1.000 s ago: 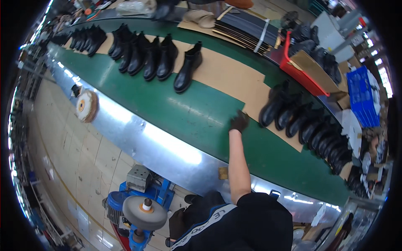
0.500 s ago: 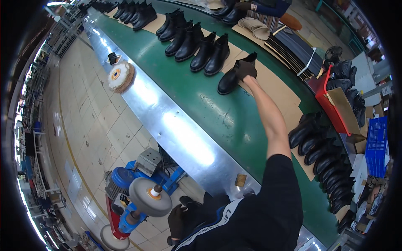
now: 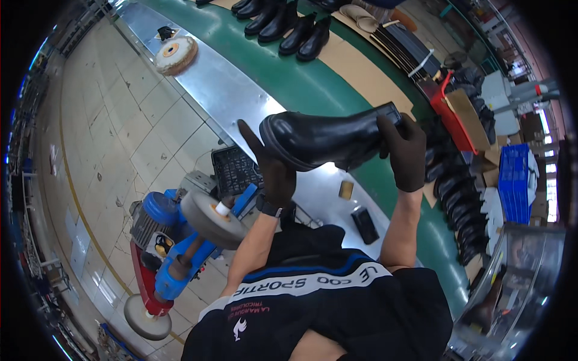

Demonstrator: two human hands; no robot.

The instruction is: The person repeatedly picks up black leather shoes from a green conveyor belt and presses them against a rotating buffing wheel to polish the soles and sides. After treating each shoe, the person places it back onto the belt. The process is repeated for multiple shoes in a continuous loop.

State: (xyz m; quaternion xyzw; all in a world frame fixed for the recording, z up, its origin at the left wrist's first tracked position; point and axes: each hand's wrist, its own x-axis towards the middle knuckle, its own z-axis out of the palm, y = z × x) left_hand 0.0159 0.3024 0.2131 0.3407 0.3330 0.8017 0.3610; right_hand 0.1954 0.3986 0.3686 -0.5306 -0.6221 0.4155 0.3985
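A black ankle boot [image 3: 328, 135] is held sideways in front of me, above the metal ledge, toe to the left and opening to the right. My right hand [image 3: 404, 150], in a dark brown glove, is closed on the top of its shaft. At the toe end, my left hand [image 3: 276, 174], gloved alike, supports the sole, one digit stretched up beside the toe; its other fingers are partly hidden. Left of that hand stands a blue polishing machine [image 3: 180, 265] with a pale round buffing wheel [image 3: 211, 218].
Several black boots [image 3: 277, 24] stand in a row on the green table [image 3: 241, 57]; more [image 3: 460, 210] line its right side. A fluffy wheel [image 3: 176, 55], a small tan block [image 3: 346, 190] and a black oblong object [image 3: 364, 224] lie on the metal ledge [image 3: 223, 90]. A black crate [image 3: 236, 170] sits below.
The boot has come off the table toward me in my right hand and is now on its side. My left hand has risen from beside the machine to the boot's toe. The view has shifted.
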